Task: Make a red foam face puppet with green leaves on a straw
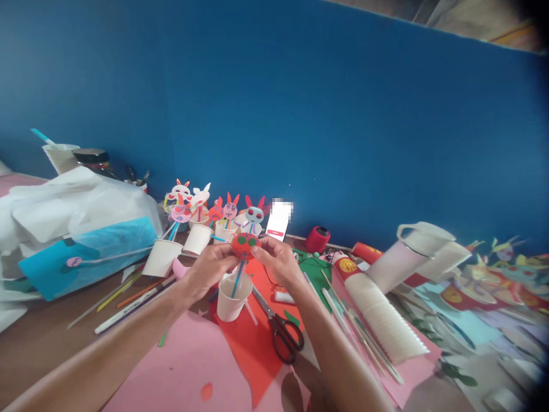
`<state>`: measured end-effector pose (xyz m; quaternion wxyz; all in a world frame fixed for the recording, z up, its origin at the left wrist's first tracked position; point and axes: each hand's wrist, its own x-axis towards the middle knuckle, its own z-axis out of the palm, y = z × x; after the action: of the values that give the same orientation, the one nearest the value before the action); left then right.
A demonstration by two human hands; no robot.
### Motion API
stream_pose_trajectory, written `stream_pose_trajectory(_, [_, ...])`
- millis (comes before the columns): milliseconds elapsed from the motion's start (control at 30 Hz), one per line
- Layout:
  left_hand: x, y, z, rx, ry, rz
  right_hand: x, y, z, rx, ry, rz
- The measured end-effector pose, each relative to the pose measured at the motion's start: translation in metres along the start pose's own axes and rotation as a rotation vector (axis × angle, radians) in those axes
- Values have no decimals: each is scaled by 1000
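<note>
Between my two hands is a red paper face (246, 246) with green eyes, fixed on top of a blue straw (238, 279). The straw stands in a white paper cup (231, 306) on the table. My left hand (213, 268) pinches the face's left edge, and my right hand (279, 260) grips its right edge with the thumb in front. Beyond them stand similar cups with paper animal faces on straws, such as a pink rabbit face (230, 210) and a light blue face (254, 214).
Black-handled scissors (286, 339) lie on red paper (249, 355), over pink paper (171, 360). A stack of paper cups (381, 312) and sticks lie right, near a white jug (398, 252). A phone (278, 220) leans behind. Left are pens (124, 315) and a plastic bag (81, 200).
</note>
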<state>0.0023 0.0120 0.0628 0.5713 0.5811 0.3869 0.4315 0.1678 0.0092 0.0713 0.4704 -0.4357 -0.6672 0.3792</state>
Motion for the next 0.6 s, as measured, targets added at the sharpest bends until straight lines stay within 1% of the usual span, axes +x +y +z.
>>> stream_pose_trajectory(100, [1, 0, -1, 60, 28, -1, 0, 1, 0, 0, -7, 11])
stream_pose_trajectory(233, [1, 1, -2, 95, 41, -9, -1, -1, 0, -23, -60, 27])
stream_pose_trajectory(367, [0, 4, -3, 87, 24, -14, -3, -7, 1, -96, -105, 14])
stream_pose_trajectory(467, [-1, 11, -6, 75, -25, -18, -5, -13, 0, -152, -135, -13])
stream_pose_trajectory(600, [-4, 25, -15, 112, -131, -108, -11, -21, 0, -269, -166, -37])
